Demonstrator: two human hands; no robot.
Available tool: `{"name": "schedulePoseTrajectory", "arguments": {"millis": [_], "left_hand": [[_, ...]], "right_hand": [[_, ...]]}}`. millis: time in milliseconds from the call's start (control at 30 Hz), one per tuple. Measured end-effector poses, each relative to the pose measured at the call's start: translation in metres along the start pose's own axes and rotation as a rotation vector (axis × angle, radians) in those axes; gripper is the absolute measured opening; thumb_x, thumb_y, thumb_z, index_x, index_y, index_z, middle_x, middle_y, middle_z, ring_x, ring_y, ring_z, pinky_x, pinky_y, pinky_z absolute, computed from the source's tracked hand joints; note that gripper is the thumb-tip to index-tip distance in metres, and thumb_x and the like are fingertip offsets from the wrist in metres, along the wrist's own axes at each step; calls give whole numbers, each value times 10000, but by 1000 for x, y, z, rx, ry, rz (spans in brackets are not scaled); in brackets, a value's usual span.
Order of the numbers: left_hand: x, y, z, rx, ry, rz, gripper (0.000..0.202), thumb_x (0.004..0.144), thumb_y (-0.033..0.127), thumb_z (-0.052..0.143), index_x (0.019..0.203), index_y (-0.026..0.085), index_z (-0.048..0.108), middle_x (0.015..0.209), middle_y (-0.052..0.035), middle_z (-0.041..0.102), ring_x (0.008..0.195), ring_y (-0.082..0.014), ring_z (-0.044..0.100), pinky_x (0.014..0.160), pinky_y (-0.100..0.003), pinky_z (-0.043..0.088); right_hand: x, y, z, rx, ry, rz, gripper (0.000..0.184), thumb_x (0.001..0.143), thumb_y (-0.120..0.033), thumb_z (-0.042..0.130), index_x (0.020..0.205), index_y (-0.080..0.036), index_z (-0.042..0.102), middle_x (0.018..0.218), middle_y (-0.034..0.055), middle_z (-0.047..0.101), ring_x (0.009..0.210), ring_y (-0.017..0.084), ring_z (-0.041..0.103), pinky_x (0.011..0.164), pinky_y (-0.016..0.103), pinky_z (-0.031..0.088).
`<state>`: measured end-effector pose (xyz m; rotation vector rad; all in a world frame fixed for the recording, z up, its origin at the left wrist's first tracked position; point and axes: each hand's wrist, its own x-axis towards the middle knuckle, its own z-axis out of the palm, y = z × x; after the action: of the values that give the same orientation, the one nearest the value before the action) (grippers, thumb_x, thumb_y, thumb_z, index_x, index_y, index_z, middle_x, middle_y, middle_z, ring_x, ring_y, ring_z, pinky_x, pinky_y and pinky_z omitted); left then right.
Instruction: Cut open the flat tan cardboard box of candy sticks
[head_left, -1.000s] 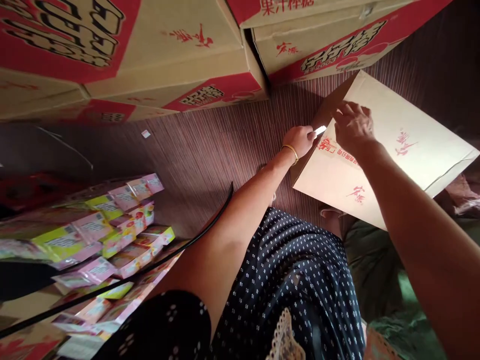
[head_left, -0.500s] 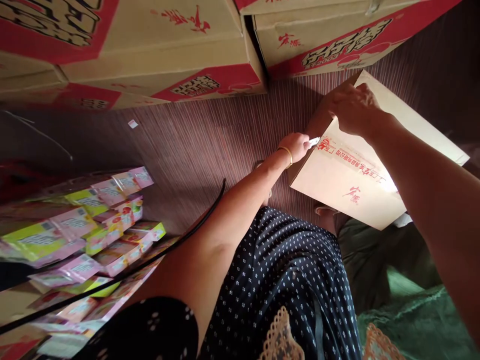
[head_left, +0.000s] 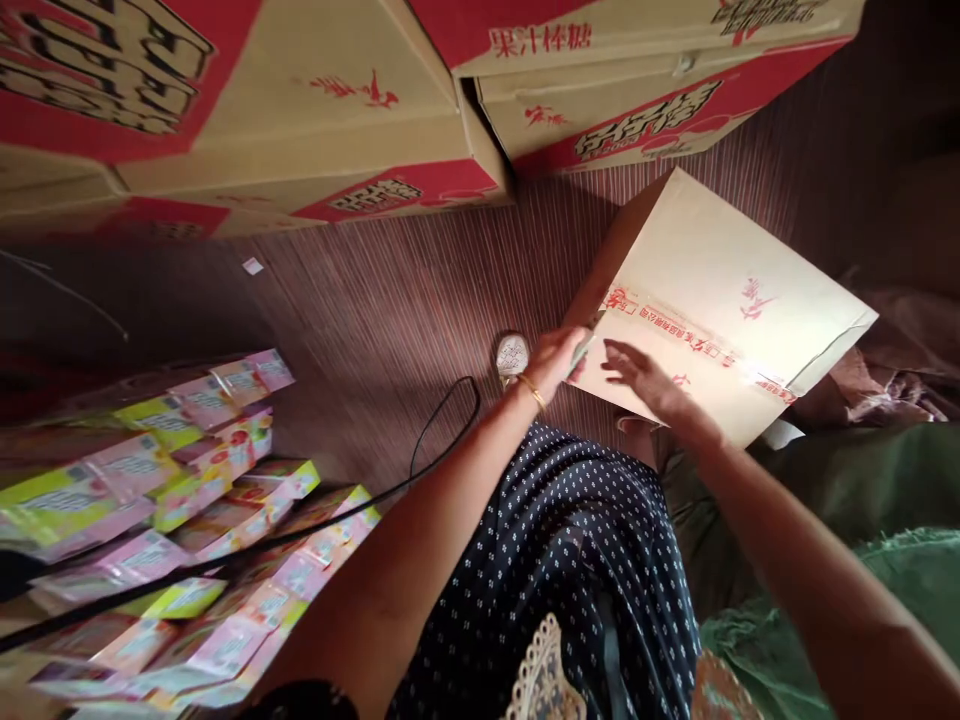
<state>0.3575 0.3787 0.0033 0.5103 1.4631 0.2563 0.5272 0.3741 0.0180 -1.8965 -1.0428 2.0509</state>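
Observation:
A closed cardboard carton stands tilted across the floor, its top seam covered by clear tape with red printing. My left hand, with a gold bangle at the wrist, is at the carton's near left edge. Its fingers are closed round a small pale box cutter, partly hidden by the hand. Over the carton top, just right of the left hand, my right hand has its fingers stretched out and holds nothing. Whether it touches the cardboard I cannot tell.
Large printed cartons are stacked along the far side. Bright packets in clear wrap are piled at left, with a black cable across them. Dark green cloth lies at right. A paper scrap is on the floor.
My right hand has left the carton's far left edge and come nearer, fingers now spread. My left hand with the box cutter has moved down and left. The carton appears turned.

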Motion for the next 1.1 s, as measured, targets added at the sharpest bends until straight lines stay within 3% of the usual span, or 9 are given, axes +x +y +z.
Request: {"name": "schedulePoseTrajectory", "arguments": {"millis": [100, 167, 267, 333, 400, 500, 600, 800, 1100], "left_hand": [[-6, 2, 46, -191, -21, -103, 317, 967, 280, 432, 662, 209, 473, 555, 25, 473, 463, -112, 443, 477, -249, 352], [-2, 1, 60, -43, 48, -62, 343, 981, 270, 430, 646, 208, 472, 598, -3, 527, 550, -139, 529, 547, -269, 440], [11, -5, 58, 337, 306, 100, 239, 976, 207, 449, 815, 189, 625, 910, -98, 684, 948, -226, 666, 896, -356, 538], [17, -10, 57, 527, 445, 130, 228, 933, 154, 507, 1094, 145, 668, 1153, -168, 671, 1201, -286, 611, 1079, -406, 465], [18, -14, 66, 645, 450, 85, 445, 892, 137, 560, 1332, 72, 579, 1312, -234, 607, 1313, -342, 545, 1141, -440, 409], [16, -17, 85, 721, 446, 55, 587, 877, 133, 558, 1443, 10, 463, 1410, -281, 535, 1347, -376, 501, 1155, -457, 377], [19, -15, 88, 721, 500, 25, 487, 875, 136, 544, 1352, 42, 532, 1362, -269, 565, 1320, -378, 511, 1116, -472, 399], [38, -10, 55, 652, 422, -16, 115, 870, 157, 580, 978, 189, 604, 1107, -125, 690, 1091, -275, 640, 944, -376, 462], [56, -7, 48, 671, 347, 74, 53, 934, 235, 574, 903, 207, 606, 1096, -82, 731, 1047, -240, 651, 869, -354, 430]], "right_hand": [[-14, 24, 33, 392, 8, 36, 664, 917, -771, 456, 1232, -221, 656, 1063, 76, 716, 899, 194, 664, 844, 384, 608], [-11, 31, 36, 455, 132, 6, 634, 921, -753, 459, 1190, -216, 663, 1090, 78, 720, 922, 192, 667, 859, 365, 594], [1, 38, 19, 396, 292, -23, 507, 984, -631, 420, 1132, -197, 636, 1111, 97, 722, 898, 184, 679, 828, 349, 579], [8, 39, 1, 193, 369, 35, 470, 1025, -559, 344, 1118, -183, 612, 1007, 104, 726, 792, 180, 665, 752, 339, 559], [12, 37, -15, -178, 422, 77, 446, 1043, -494, 322, 1095, -168, 622, 948, 122, 720, 780, 200, 652, 746, 347, 528], [14, 27, -32, -662, 411, 41, 422, 1055, -396, 307, 1110, -160, 653, 1062, 175, 719, 902, 241, 645, 793, 364, 484], [15, 12, -40, -840, 355, 33, 421, 1055, -350, 293, 1180, -155, 645, 1157, 191, 707, 929, 254, 630, 759, 356, 450], [32, -20, -48, -1063, 198, 30, 392, 1042, -357, 359, 1269, -185, 627, 1058, 180, 718, 882, 280, 637, 759, 381, 430], [73, -32, -37, -1259, -11, -154, 521, 1000, -273, 378, 1495, -143, 475, 1147, 242, 672, 1056, 369, 640, 880, 484, 437]]}}
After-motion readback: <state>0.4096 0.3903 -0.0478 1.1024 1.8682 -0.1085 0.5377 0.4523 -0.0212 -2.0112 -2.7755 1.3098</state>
